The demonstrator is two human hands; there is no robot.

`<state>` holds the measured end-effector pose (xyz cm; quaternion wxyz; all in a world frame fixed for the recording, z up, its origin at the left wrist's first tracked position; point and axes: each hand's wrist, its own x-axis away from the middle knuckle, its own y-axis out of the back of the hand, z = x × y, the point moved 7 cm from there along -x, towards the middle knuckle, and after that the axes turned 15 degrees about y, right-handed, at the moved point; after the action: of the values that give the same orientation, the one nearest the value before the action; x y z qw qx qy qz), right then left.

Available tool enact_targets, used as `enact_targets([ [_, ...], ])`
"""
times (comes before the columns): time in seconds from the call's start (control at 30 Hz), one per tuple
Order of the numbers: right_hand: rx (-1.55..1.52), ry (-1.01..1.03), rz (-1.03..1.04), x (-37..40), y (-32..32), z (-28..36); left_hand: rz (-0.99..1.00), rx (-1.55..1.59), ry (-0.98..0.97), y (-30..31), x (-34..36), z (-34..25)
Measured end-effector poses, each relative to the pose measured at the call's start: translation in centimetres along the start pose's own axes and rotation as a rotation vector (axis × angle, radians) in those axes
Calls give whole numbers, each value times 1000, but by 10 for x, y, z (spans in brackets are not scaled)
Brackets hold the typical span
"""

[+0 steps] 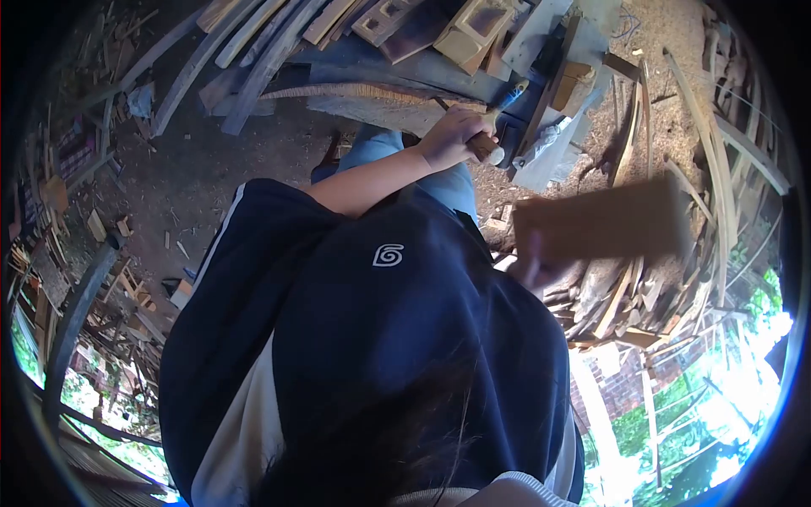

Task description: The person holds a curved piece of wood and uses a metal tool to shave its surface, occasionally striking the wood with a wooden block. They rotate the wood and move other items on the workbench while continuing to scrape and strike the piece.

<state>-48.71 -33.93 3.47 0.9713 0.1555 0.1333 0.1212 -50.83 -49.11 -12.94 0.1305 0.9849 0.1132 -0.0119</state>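
Observation:
My left hand (456,138) is closed around a chisel (487,149) with a round wooden handle; the pale butt of the handle points toward me. Its thin dark end reaches the curved wooden board (372,91) lying across in front of my knees. Just beyond the hand lies a blue-handled tool (510,96). On the right, my right hand (539,264) is wrapped around one end of a flat, rectangular wooden block (604,221), smeared by motion. The block is held up beside my body, apart from the chisel.
Hollow blocks (384,21) and long wooden strips (270,63) lie on the far side. A grey plank (557,139) with crumpled plastic (543,142) on it stands at the right of the work. Piled slats (714,160) line the right side; wood scraps and shavings cover the ground.

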Motion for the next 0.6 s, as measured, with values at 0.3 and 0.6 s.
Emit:
enact_targets([
  [0.3, 280, 14, 221, -19, 12, -6, -117, -24, -47, -4, -1, -5],
  [0.6, 407, -433, 574, -9, -2, -40, -120, 45, 2, 8, 2, -10],
])
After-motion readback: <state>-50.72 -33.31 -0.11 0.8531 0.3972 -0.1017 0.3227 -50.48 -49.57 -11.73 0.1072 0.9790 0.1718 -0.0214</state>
